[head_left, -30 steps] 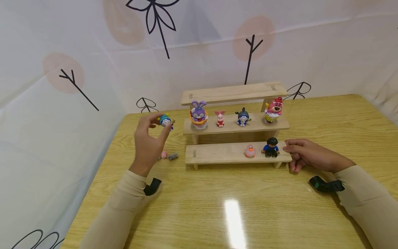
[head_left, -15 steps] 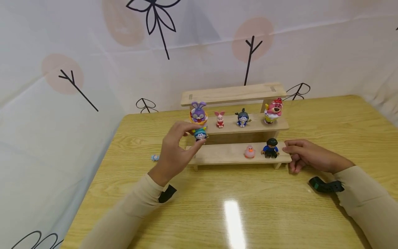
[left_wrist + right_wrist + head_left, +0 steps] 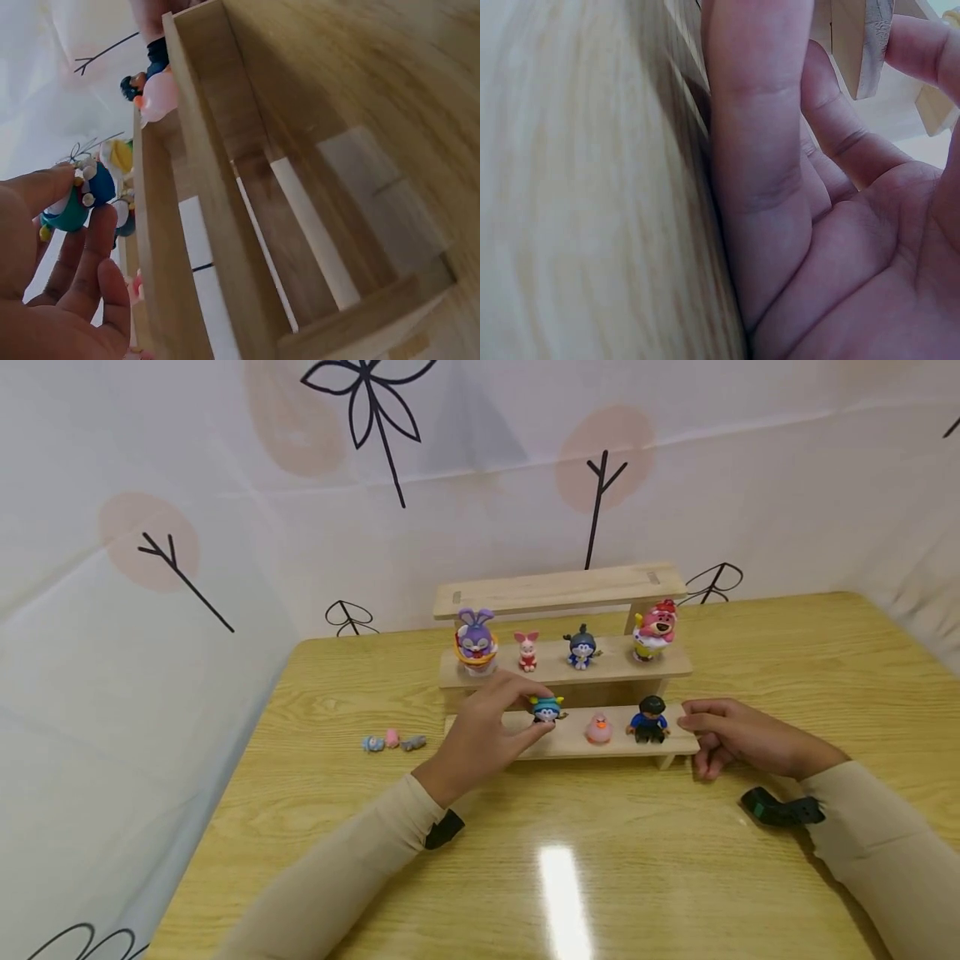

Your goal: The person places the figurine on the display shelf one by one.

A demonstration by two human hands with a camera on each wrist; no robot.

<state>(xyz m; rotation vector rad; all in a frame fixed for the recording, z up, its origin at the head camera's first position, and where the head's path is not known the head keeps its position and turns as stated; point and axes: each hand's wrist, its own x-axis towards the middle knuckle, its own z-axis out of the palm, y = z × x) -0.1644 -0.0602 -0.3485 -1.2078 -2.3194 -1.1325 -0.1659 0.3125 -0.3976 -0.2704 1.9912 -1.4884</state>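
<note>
My left hand (image 3: 480,739) pinches a small figurine with a teal horned hat (image 3: 547,711) between thumb and fingers, over the bottom step of a three-tier wooden shelf (image 3: 558,592). In the left wrist view the figurine (image 3: 94,187) is tipped sideways in the picture, held at the fingertips. To its right on that step are a pink duck (image 3: 599,729) and a dark-haired toy figure in blue (image 3: 648,721). My right hand (image 3: 750,737) holds the right end of the bottom step; in the right wrist view the board's end (image 3: 861,49) lies between thumb and fingers.
On the middle step stand a purple rabbit (image 3: 476,643), a piglet (image 3: 527,652), a dark-hatted figurine (image 3: 581,647) and a pink bear (image 3: 655,631). Small blue (image 3: 372,744), pink (image 3: 392,738) and grey (image 3: 413,742) toys lie on the table left of the shelf. Patterned cloth hangs behind.
My left hand has carried the teal-hatted figurine from left of the shelf rightward, to over the bottom step near the duck. The right hand keeps its place at the shelf's end.
</note>
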